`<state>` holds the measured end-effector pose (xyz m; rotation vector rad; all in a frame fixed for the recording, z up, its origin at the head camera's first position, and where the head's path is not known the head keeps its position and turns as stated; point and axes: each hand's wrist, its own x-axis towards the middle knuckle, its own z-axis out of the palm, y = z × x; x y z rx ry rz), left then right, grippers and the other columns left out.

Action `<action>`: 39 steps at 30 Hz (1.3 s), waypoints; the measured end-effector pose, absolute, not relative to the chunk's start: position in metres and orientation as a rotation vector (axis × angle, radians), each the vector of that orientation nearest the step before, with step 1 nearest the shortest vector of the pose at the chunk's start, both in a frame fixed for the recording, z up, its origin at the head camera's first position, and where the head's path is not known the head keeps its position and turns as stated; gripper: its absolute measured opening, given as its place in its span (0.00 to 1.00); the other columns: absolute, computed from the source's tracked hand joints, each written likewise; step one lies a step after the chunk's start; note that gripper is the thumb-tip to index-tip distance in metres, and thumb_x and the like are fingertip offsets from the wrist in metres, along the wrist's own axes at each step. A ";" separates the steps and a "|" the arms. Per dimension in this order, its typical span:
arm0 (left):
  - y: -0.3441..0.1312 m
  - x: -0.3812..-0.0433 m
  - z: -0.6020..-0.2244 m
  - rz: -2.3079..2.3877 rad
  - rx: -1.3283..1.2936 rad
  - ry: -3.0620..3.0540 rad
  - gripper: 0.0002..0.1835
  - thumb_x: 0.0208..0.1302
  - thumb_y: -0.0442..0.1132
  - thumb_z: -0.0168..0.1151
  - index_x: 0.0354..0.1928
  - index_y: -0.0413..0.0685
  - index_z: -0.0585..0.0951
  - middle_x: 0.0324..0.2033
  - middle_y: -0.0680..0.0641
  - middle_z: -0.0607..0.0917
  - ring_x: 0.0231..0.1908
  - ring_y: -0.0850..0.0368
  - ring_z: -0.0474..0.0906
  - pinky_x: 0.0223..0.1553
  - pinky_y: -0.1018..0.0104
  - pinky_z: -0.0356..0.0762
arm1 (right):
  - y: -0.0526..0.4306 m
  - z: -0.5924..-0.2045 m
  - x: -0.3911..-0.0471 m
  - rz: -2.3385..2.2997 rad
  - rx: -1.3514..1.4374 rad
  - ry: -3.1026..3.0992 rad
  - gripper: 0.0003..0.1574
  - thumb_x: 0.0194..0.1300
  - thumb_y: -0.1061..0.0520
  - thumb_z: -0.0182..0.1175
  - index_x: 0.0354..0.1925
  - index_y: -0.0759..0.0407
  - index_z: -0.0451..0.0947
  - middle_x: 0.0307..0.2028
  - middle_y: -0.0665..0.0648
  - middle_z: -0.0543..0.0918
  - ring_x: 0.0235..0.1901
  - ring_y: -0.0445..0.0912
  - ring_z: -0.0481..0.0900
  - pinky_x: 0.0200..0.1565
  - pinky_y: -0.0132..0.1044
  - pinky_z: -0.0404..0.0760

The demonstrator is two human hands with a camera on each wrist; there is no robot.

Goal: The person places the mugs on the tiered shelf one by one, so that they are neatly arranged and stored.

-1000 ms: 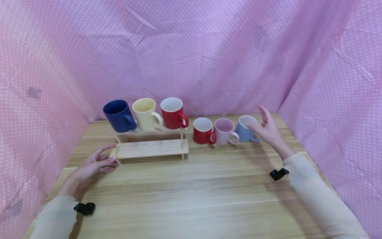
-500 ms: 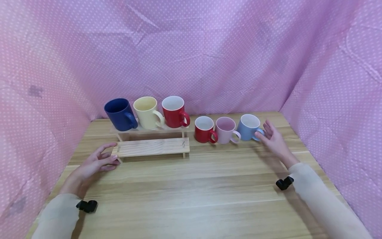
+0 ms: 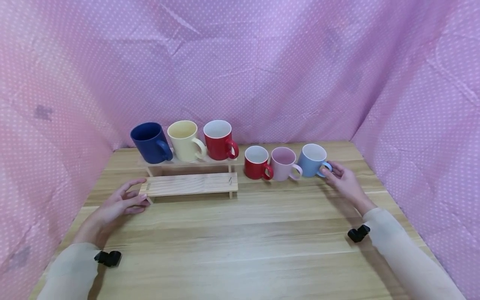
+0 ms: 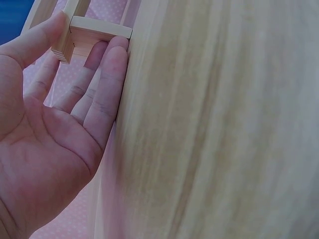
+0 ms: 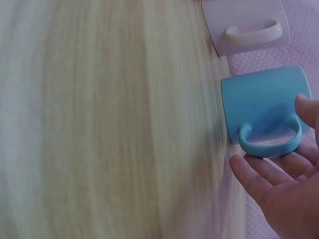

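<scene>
While the left hand (image 3: 115, 206) holds the left end of a low wooden shelf (image 3: 191, 185), the right hand (image 3: 346, 184) has thumb and fingers about the handle of an upright light-blue mug (image 3: 310, 163) (whether firmly gripped, I cannot tell) on the tabletop (image 3: 225, 250). Beside it stand a pink mug (image 3: 280, 170) and small red mug (image 3: 254, 169); farther back, a raised shelf (image 3: 187, 164) carries blue, yellow and red mugs (image 3: 183, 146).

In your left wrist view, your left fingers (image 4: 108, 84) cover part of the stand (image 4: 99, 26), which the top edge crops; a blue patch (image 4: 11, 15) at top left shows too little to identify. The head view cuts off your sleeves (image 3: 406, 254) and the surface's (image 3: 232, 258) near edge. Near its far right corner, you cannot tell whether your right fingers (image 5: 251, 179) touch the light-blue mug (image 5: 264, 94).
</scene>
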<state>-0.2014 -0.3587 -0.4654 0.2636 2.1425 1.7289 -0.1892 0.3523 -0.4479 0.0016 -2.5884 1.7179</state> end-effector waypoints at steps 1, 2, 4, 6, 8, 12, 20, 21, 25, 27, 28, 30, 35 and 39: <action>-0.358 -0.202 -0.466 1.726 0.268 2.147 0.33 0.77 0.39 0.58 0.77 0.55 0.55 0.54 0.37 0.81 0.49 0.52 0.84 0.51 0.60 0.84 | 0.353 -0.448 -0.189 1.727 0.002 -2.580 0.43 0.78 0.50 0.57 0.75 0.73 0.52 0.69 0.77 0.64 0.49 0.28 0.77 0.52 0.34 0.83; -0.358 -0.203 -0.466 1.723 0.272 2.148 0.33 0.77 0.39 0.58 0.77 0.55 0.55 0.53 0.37 0.81 0.49 0.52 0.84 0.51 0.59 0.84 | 0.353 -0.448 -0.189 1.731 -0.001 -2.576 0.43 0.78 0.49 0.56 0.75 0.73 0.53 0.69 0.77 0.65 0.49 0.28 0.77 0.51 0.34 0.83; -0.357 -0.204 -0.466 1.723 0.281 2.143 0.33 0.77 0.39 0.58 0.77 0.55 0.55 0.53 0.37 0.81 0.49 0.52 0.84 0.51 0.59 0.84 | 0.354 -0.448 -0.188 1.719 -0.014 -2.582 0.42 0.78 0.48 0.56 0.75 0.73 0.55 0.68 0.76 0.66 0.50 0.32 0.79 0.51 0.34 0.83; -0.356 -0.204 -0.467 1.722 0.288 2.141 0.33 0.77 0.38 0.58 0.77 0.55 0.56 0.52 0.37 0.81 0.49 0.52 0.84 0.51 0.58 0.85 | 0.355 -0.447 -0.187 1.712 -0.022 -2.591 0.41 0.78 0.47 0.55 0.74 0.73 0.57 0.67 0.76 0.68 0.51 0.36 0.81 0.51 0.36 0.83; -0.356 -0.204 -0.469 1.723 0.287 2.142 0.33 0.76 0.37 0.58 0.76 0.55 0.56 0.52 0.37 0.82 0.49 0.52 0.84 0.50 0.58 0.85 | 0.355 -0.447 -0.185 1.709 -0.030 -2.609 0.41 0.78 0.47 0.54 0.74 0.73 0.57 0.66 0.76 0.69 0.51 0.38 0.82 0.51 0.37 0.83; -0.355 -0.205 -0.471 1.722 0.256 2.141 0.33 0.76 0.39 0.58 0.77 0.55 0.56 0.52 0.37 0.81 0.49 0.51 0.84 0.51 0.59 0.85 | 0.353 -0.445 -0.183 1.738 -0.039 -2.642 0.42 0.79 0.45 0.53 0.74 0.73 0.56 0.65 0.77 0.69 0.48 0.35 0.82 0.52 0.38 0.83; -0.356 -0.205 -0.470 1.760 0.227 2.108 0.34 0.76 0.41 0.59 0.77 0.57 0.56 0.52 0.38 0.82 0.50 0.49 0.84 0.52 0.60 0.84 | 0.347 -0.443 -0.191 1.745 -0.084 -2.697 0.44 0.79 0.41 0.50 0.75 0.71 0.55 0.65 0.77 0.70 0.55 0.51 0.81 0.53 0.40 0.82; -0.357 -0.203 -0.470 1.761 0.230 2.110 0.33 0.77 0.40 0.58 0.77 0.57 0.56 0.52 0.38 0.82 0.50 0.50 0.84 0.51 0.60 0.84 | 0.345 -0.443 -0.193 1.763 -0.091 -2.698 0.45 0.79 0.40 0.50 0.75 0.71 0.55 0.65 0.76 0.70 0.56 0.54 0.80 0.53 0.41 0.82; -0.362 -0.202 -0.467 1.747 0.231 2.137 0.33 0.77 0.40 0.58 0.77 0.57 0.55 0.54 0.38 0.81 0.49 0.53 0.84 0.51 0.62 0.84 | 0.339 -0.445 -0.197 1.840 -0.117 -2.671 0.46 0.79 0.38 0.49 0.74 0.73 0.56 0.65 0.78 0.69 0.57 0.52 0.80 0.54 0.42 0.82; -0.361 -0.203 -0.466 1.739 0.225 2.141 0.34 0.76 0.41 0.59 0.77 0.57 0.55 0.55 0.37 0.80 0.50 0.53 0.84 0.51 0.62 0.84 | 0.340 -0.445 -0.196 1.861 -0.122 -2.650 0.45 0.79 0.39 0.48 0.73 0.75 0.57 0.65 0.79 0.69 0.54 0.47 0.82 0.53 0.41 0.83; -0.361 -0.204 -0.466 1.735 0.229 2.141 0.34 0.76 0.41 0.59 0.77 0.57 0.55 0.56 0.36 0.79 0.50 0.52 0.84 0.51 0.62 0.84 | 0.341 -0.445 -0.195 1.870 -0.126 -2.640 0.45 0.80 0.40 0.48 0.73 0.76 0.58 0.64 0.79 0.69 0.52 0.44 0.83 0.53 0.41 0.83; -0.359 -0.206 -0.466 1.731 0.230 2.138 0.34 0.76 0.42 0.59 0.77 0.57 0.55 0.56 0.35 0.79 0.50 0.51 0.84 0.52 0.61 0.84 | 0.343 -0.446 -0.193 1.889 -0.124 -2.624 0.44 0.80 0.41 0.47 0.72 0.77 0.58 0.64 0.79 0.68 0.48 0.40 0.84 0.52 0.39 0.83; -0.358 -0.206 -0.466 1.706 0.238 2.145 0.35 0.76 0.41 0.59 0.77 0.56 0.55 0.52 0.36 0.81 0.50 0.51 0.84 0.51 0.60 0.84 | 0.346 -0.447 -0.189 1.944 -0.140 -2.598 0.45 0.80 0.40 0.47 0.72 0.78 0.57 0.65 0.79 0.66 0.46 0.39 0.84 0.51 0.38 0.84; -0.361 -0.204 -0.466 1.703 0.233 2.150 0.34 0.76 0.41 0.59 0.77 0.56 0.55 0.51 0.37 0.82 0.49 0.52 0.84 0.51 0.60 0.84 | 0.344 -0.447 -0.189 1.978 -0.166 -2.574 0.45 0.80 0.41 0.48 0.71 0.79 0.58 0.64 0.79 0.69 0.45 0.39 0.85 0.51 0.38 0.84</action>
